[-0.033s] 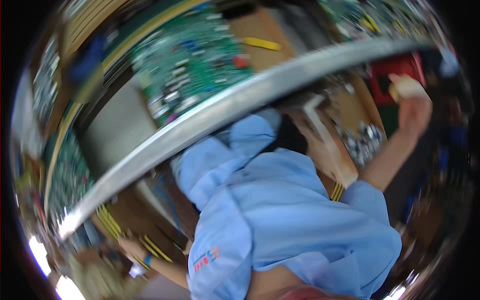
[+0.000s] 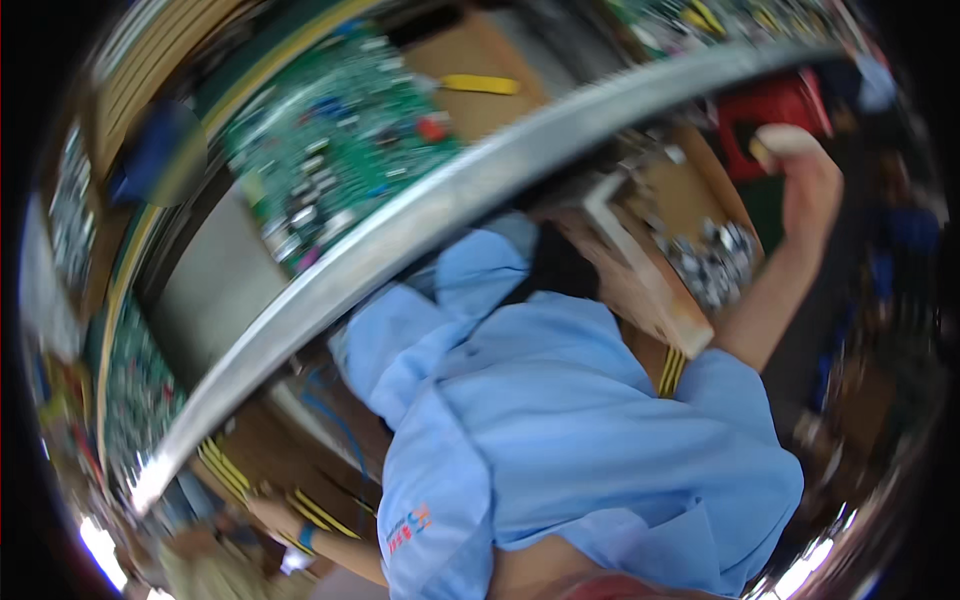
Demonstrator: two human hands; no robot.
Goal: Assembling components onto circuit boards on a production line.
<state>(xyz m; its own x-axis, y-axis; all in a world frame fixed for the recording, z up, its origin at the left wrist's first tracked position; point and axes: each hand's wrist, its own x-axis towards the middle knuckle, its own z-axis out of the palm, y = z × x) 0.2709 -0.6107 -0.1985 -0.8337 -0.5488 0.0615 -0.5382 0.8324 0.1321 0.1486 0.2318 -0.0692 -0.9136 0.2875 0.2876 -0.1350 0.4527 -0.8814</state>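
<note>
My right hand (image 2: 803, 172) is raised out to the right, beside a red plastic stool or bin (image 2: 780, 103). Its fingers look bunched, with a small yellowish patch at the tip, but blur hides whether anything is held. At the lower left, my left hand (image 2: 272, 515), with a blue band (image 2: 306, 537) on the wrist, is beside a brown box with yellow stripes (image 2: 322, 513). Its fingers are too small and smeared to read. A green circuit board (image 2: 345, 135) full of components lies on the bench, away from both hands.
A pale metal bench edge (image 2: 420, 200) curves across in front of me. Below it on the right, an open carton (image 2: 712, 262) holds shiny metal parts, next to a pale wooden piece (image 2: 650, 270). Another board (image 2: 143, 375) lies left; a yellow strip (image 2: 480, 84) lies beyond the edge.
The whole view has shifted, moving the bench and board left and up in the picture. My right hand now sits at the lower right side of the red thing instead of in front of it.
</note>
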